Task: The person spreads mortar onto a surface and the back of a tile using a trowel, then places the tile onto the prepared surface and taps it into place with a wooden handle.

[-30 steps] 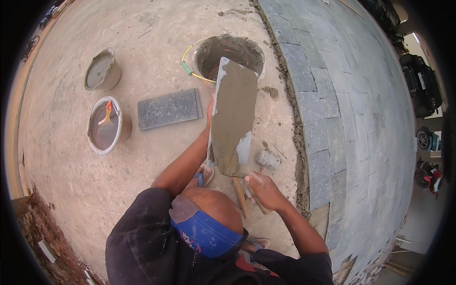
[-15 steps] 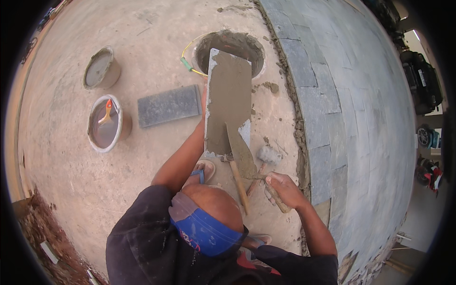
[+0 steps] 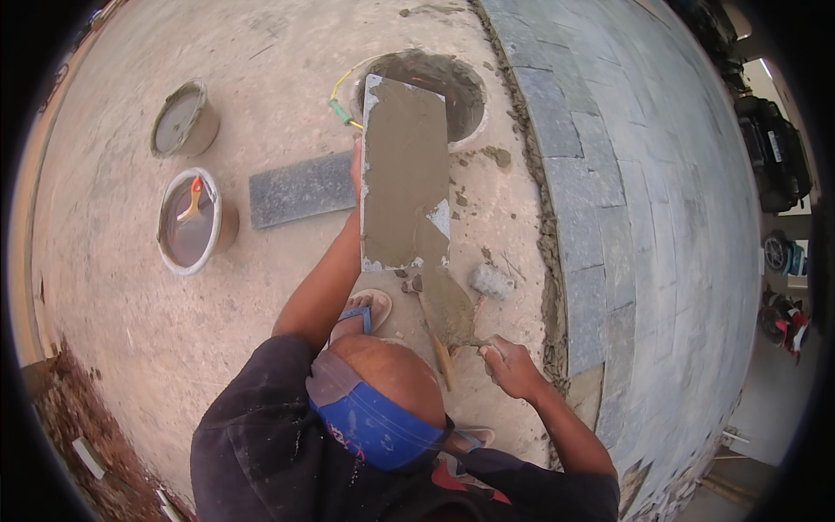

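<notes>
My left hand (image 3: 357,167) supports a long rectangular stone tile (image 3: 441,217) along its left edge; most of the hand is hidden under the tile. Grey-brown mortar (image 3: 404,174) coats nearly all of the tile's upper face, with bare pale patches at the corners and edges. In my right hand (image 3: 513,367) is a trowel (image 3: 450,304), gripped by its handle. The blade carries mortar, and its tip overlaps the tile's lower right corner. Beyond the tile, partly covered by it, stands a mortar bucket (image 3: 470,130) with a yellow wire handle.
A dark spare tile (image 3: 296,191) lies on the concrete to the left. Farther left stand a bucket with an orange-handled brush (image 3: 193,198) and a bucket of grey liquid (image 3: 198,130). A hammer (image 3: 439,348) and a mallet (image 3: 491,282) lie near my feet. Laid paving (image 3: 583,252) borders the right side.
The tile has shifted slightly left and away from me. The trowel has drawn back toward me off most of the tile, and mortar now covers the streak near its lower left.
</notes>
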Demonstrator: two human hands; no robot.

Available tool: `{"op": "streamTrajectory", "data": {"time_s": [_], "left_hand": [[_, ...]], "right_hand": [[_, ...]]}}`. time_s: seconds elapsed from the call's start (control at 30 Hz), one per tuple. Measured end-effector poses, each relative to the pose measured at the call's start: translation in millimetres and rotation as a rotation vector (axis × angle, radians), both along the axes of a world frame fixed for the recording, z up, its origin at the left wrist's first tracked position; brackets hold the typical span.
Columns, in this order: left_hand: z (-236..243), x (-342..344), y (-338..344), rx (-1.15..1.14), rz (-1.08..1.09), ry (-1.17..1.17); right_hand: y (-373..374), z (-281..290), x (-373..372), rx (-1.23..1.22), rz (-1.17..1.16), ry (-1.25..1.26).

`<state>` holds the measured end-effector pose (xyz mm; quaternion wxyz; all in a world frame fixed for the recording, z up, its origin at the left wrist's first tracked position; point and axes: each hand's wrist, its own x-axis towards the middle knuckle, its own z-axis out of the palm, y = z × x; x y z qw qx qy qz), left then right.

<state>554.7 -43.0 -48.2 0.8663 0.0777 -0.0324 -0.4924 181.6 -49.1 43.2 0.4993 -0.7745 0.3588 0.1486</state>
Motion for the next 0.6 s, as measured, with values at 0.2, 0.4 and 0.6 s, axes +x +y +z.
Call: {"op": "streamTrajectory", "data": {"time_s": [0.2,0.4,0.6], "left_hand": [[0.6,-1.9,-1.0,0.014,-0.002,-0.002],[2.7,-7.6,-6.7,0.019,-0.017,-0.005],[3.3,-10.7,-6.0,0.026,-0.025,0.002]], "right_hand": [[-15.9,30.9,18.9,-0.209,0.012,-0.03],[-32.4,35.4,56.2,-0.522,0.135,0.009],[-55.5,16.3,42.0,-0.506,0.01,0.064]]}}
